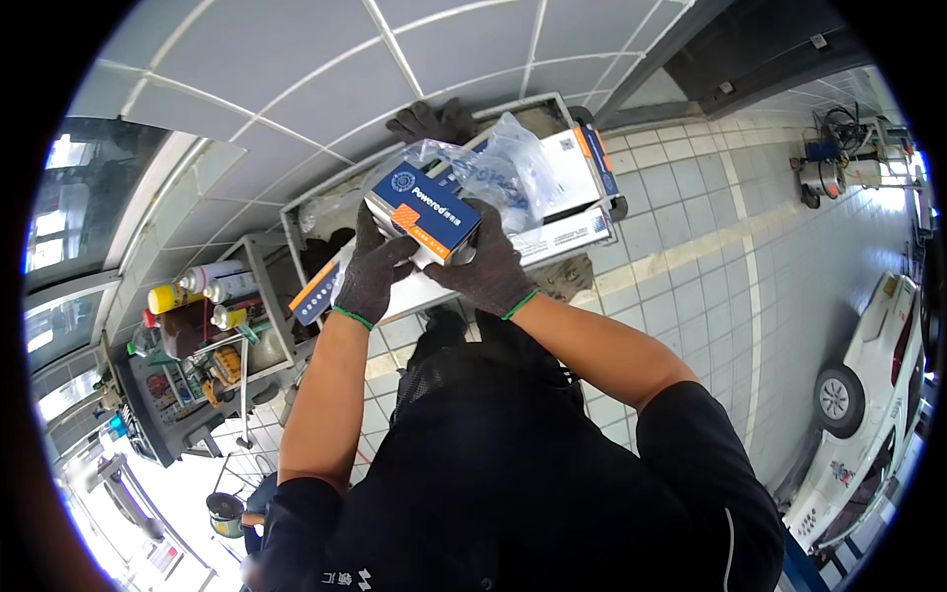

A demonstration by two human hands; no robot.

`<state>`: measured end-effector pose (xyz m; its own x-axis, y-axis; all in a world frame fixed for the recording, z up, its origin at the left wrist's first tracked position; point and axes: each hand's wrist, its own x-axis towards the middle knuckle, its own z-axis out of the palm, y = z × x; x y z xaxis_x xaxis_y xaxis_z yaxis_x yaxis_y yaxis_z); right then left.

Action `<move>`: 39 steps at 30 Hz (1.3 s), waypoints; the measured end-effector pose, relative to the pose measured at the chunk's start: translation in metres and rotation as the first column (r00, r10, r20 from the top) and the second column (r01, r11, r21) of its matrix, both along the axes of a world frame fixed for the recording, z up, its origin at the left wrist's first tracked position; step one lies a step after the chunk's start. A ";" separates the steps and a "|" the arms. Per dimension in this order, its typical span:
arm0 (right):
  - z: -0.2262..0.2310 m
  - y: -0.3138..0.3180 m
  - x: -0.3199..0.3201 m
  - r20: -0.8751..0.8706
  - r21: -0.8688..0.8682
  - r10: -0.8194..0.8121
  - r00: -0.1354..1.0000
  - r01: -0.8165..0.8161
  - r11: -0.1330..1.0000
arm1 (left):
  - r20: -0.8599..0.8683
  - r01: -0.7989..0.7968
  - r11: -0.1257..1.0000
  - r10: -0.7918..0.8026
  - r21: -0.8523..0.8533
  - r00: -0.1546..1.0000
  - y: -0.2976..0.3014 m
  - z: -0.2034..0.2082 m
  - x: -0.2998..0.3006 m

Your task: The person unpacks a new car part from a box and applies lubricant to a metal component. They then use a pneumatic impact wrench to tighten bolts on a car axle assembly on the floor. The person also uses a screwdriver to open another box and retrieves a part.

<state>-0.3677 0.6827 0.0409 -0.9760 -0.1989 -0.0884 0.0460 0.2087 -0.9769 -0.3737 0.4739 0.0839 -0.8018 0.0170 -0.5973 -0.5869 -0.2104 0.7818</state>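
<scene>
Both gloved hands clamp a blue and orange box: left hand grips its near-left edge, right hand wraps the near-right corner. Just beyond lies a clear plastic bag (crumpled) on the cart; open tiled floor spreads right.

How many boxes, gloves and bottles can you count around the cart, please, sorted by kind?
Blue, white and orange boxes: 3, one held in both hands, one at the cart's right end, one at its left end
Dark gloves: 3, on the left hand, on the right hand, a spare one on the cart
Bottles on the side shelf: 3
Total: 9
</scene>
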 end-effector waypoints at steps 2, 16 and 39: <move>-0.030 0.004 0.013 0.046 0.103 0.003 0.999 -0.008 0.995 | 0.045 0.098 0.990 -0.103 0.104 0.994 0.000 -0.025 0.002; -0.020 0.008 -0.024 0.265 0.331 0.117 0.957 -0.204 0.921 | 0.021 0.104 0.992 -0.106 0.076 0.994 -0.005 -0.090 -0.009; -0.049 -0.011 -0.053 0.338 0.539 -0.172 0.925 -0.041 0.841 | -0.028 -0.070 0.994 0.068 -0.083 0.997 0.029 -0.109 -0.058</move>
